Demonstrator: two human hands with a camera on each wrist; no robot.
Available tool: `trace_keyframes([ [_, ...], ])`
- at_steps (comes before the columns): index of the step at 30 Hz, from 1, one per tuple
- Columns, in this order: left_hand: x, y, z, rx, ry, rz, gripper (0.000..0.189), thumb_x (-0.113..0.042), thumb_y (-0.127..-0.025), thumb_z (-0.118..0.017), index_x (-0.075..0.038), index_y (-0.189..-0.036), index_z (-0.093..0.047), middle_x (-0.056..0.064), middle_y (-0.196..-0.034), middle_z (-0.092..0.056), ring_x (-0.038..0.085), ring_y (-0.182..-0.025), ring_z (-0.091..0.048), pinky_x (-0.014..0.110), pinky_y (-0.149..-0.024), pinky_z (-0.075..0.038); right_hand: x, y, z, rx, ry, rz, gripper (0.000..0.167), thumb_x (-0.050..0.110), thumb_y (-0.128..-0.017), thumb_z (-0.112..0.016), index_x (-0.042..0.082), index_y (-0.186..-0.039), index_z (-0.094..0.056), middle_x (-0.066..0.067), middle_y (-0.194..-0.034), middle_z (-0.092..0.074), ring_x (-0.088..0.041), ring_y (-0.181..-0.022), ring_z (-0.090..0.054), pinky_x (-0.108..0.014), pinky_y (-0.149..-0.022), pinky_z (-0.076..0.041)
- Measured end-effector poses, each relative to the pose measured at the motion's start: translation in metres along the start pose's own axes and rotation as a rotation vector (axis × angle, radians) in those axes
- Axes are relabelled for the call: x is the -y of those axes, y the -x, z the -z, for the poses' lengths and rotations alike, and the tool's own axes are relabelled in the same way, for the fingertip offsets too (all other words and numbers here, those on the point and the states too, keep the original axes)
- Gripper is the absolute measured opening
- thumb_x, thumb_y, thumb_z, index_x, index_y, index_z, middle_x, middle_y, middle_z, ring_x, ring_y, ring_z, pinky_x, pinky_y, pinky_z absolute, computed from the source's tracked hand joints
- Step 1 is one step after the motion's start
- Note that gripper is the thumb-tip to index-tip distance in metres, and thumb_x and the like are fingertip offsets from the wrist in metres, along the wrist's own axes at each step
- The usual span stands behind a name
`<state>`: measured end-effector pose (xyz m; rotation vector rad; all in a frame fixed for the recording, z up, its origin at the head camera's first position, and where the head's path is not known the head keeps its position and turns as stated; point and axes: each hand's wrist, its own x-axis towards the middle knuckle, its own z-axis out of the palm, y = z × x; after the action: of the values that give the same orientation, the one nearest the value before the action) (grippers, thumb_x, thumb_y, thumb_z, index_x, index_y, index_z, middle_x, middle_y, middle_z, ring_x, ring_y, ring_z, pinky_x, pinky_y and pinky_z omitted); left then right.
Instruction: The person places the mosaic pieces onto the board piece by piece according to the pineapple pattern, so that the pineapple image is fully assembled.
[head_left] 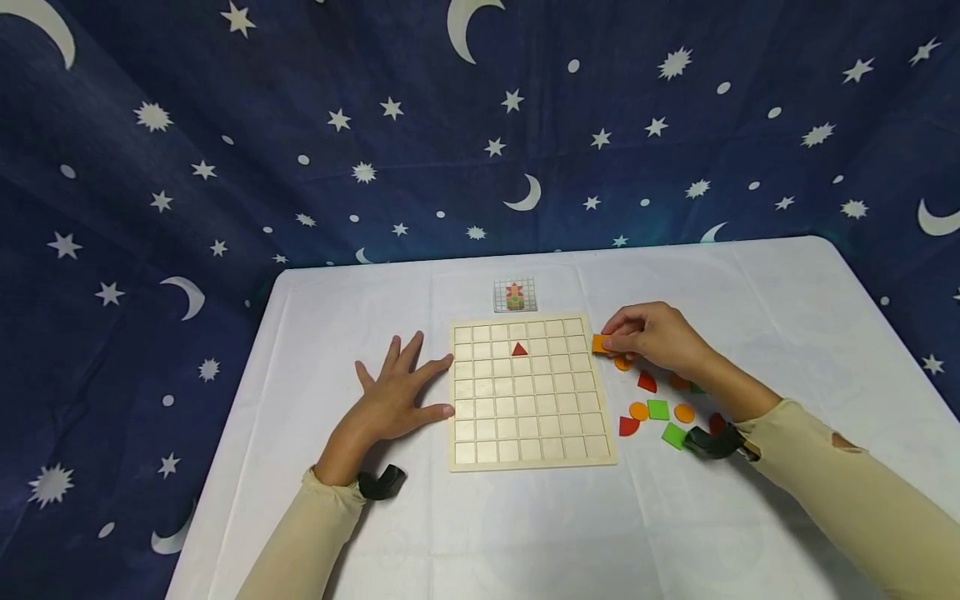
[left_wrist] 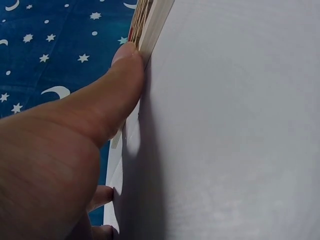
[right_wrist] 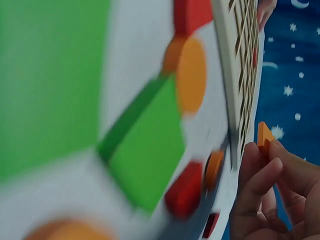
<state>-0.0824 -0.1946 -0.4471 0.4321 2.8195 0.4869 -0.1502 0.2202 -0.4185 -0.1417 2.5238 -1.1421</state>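
Observation:
A pale wooden grid board (head_left: 495, 408) lies on the white table, with one red triangle (head_left: 519, 350) in a cell of its second row. My left hand (head_left: 393, 396) is spread at the board's left edge; its thumb (left_wrist: 120, 80) and forefinger touch that side. Between thumb and fingers, my right hand (head_left: 656, 337) pinches an orange square tile (head_left: 599, 343), held just beyond the board's upper right edge. In the right wrist view the same orange tile (right_wrist: 264, 135) stands out from the fingertips.
Loose tiles lie right of the board: a green square (head_left: 658, 409), an orange circle (head_left: 684, 413), a red quarter-round piece (head_left: 628, 426) and several others, some partly under the right arm. Behind the board sits a small pattern card (head_left: 515, 295). A dark star-printed cloth (head_left: 420, 125) hangs behind the table.

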Motion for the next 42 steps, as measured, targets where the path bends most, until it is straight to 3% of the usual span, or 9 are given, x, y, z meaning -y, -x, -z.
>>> trace_keyframes([
  [9, 0.0, -0.001, 0.0, 0.012, -0.028, 0.013, 0.082, -0.066, -0.084, -0.071, -0.035, -0.155, -0.044, 0.015, -0.173, -0.007, 0.049, -0.157, 0.002, 0.092, -0.099, 0.002, 0.027, -0.016, -0.036, 0.074, -0.112, 0.042, 0.012, 0.016, -0.092, -0.076, 0.012, -0.103, -0.077, -0.008, -0.092, -0.07, -0.023, -0.086, -0.065, -0.027, -0.074, -0.056],
  [12, 0.0, -0.001, 0.0, 0.022, -0.025, 0.019, 0.081, -0.066, -0.085, -0.071, -0.036, -0.155, -0.043, 0.014, -0.173, -0.006, 0.047, -0.158, 0.003, 0.092, -0.1, 0.003, 0.037, -0.021, -0.048, 0.115, -0.186, 0.037, 0.013, 0.01, -0.091, -0.076, 0.009, -0.105, -0.075, -0.01, -0.091, -0.07, -0.022, -0.083, -0.069, -0.027, -0.075, -0.06],
  [15, 0.0, -0.001, 0.001, 0.029, -0.023, 0.02, 0.081, -0.065, -0.086, -0.071, -0.037, -0.156, -0.043, 0.014, -0.173, -0.005, 0.047, -0.158, 0.003, 0.092, -0.1, 0.003, 0.046, -0.025, -0.058, 0.14, -0.217, 0.027, 0.014, 0.01, -0.09, -0.077, 0.009, -0.104, -0.075, -0.011, -0.089, -0.071, -0.023, -0.074, -0.07, -0.03, -0.069, -0.061],
  [28, 0.0, -0.001, 0.0, 0.029, -0.001, 0.019, 0.082, -0.066, -0.085, -0.071, -0.037, -0.156, -0.042, 0.013, -0.173, -0.005, 0.047, -0.158, 0.004, 0.091, -0.101, 0.005, 0.06, -0.029, -0.084, 0.07, 0.024, 0.166, 0.007, 0.017, -0.083, -0.085, 0.018, -0.085, -0.078, 0.005, -0.072, -0.072, -0.017, -0.081, -0.063, -0.033, -0.077, -0.047],
  [42, 0.0, -0.001, 0.0, 0.012, 0.006, 0.017, 0.082, -0.065, -0.084, -0.072, -0.036, -0.155, -0.043, 0.014, -0.173, -0.007, 0.048, -0.158, 0.003, 0.091, -0.101, 0.006, 0.061, -0.03, -0.088, 0.026, 0.083, 0.187, 0.006, 0.016, -0.082, -0.085, 0.018, -0.08, -0.08, 0.006, -0.069, -0.072, -0.014, -0.075, -0.061, -0.031, -0.071, -0.047],
])
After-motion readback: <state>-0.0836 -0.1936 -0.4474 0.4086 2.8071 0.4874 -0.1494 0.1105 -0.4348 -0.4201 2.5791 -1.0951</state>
